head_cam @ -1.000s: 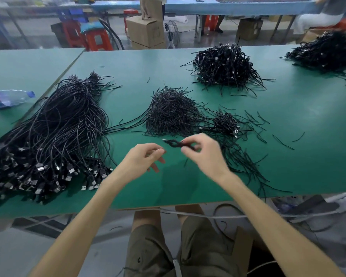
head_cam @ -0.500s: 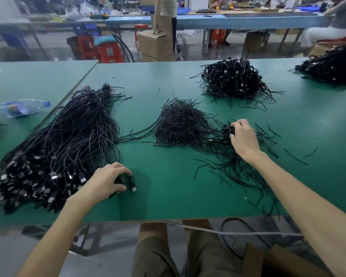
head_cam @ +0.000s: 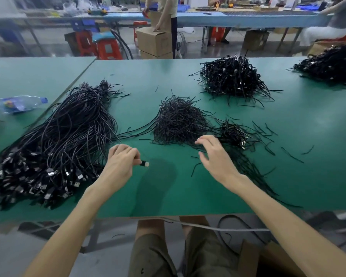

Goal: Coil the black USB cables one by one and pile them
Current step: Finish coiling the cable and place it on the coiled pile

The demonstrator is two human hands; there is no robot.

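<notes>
A big heap of loose black USB cables (head_cam: 54,144) lies on the left of the green table (head_cam: 168,192), plugs toward the near edge. My left hand (head_cam: 121,163) pinches the plug end of one cable (head_cam: 144,163) beside that heap, its metal tip pointing right. My right hand (head_cam: 214,154) hovers open over the table with fingers spread and empty, just left of a small pile of coiled cables (head_cam: 233,133). A mound of thin black ties (head_cam: 178,120) sits in the middle. A larger pile of coiled cables (head_cam: 233,76) lies farther back.
A plastic water bottle (head_cam: 20,102) lies at the far left. Another cable pile (head_cam: 332,62) fills the back right corner. Loose ties (head_cam: 268,132) are scattered right of my hand. Cardboard boxes (head_cam: 154,42), red stools and people stand beyond the table.
My right hand let go of a coiled cable on the small pile and moved back toward the middle, empty. My left hand pulled one cable's plug end out of the big heap.
</notes>
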